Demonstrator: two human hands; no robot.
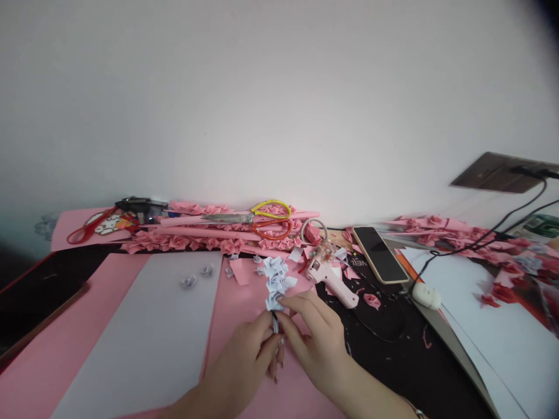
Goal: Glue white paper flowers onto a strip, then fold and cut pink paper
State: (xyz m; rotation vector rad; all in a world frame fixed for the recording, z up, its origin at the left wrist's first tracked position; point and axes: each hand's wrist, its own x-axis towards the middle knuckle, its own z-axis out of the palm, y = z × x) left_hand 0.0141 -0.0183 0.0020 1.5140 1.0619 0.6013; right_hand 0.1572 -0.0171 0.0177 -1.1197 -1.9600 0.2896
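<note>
- The left hand (253, 349) and the right hand (317, 337) meet low in the middle of the view, fingertips pinched together on the lower end of a spray of small pale paper flowers (276, 283).
- Both hands are closed on that lower end, which looks like a thin stem; the flower heads stand up and away from the fingers, above a pink sheet (244, 326) on the bench.
- The spray is probably very light and easily crushed. The folded petals would flatten under pressure, so the stem end where the fingers already sit seems the safe place to hold; the heads are best left untouched.
- Just right of the flowers lies a pink glue gun (332, 279), nozzle toward the far side. It is near the right hand, so a sideways sweep there could knock it.
- A grey sheet (144, 326) lies to the left with two loose paper flowers (197, 276) on it, well apart from the hands. That side offers the most open room.
- Further right are a phone (379, 254), a small white plug (427, 295) and black cables (489, 233) running to the wall; this side is crowded.
- At the back edge, against the wall, scissors (257, 218) rest on a row of pink paper roses (187, 241).
- A dark tablet (35, 297) lies at the far left edge.
- Paper scraps are scattered around the flowers.
</note>
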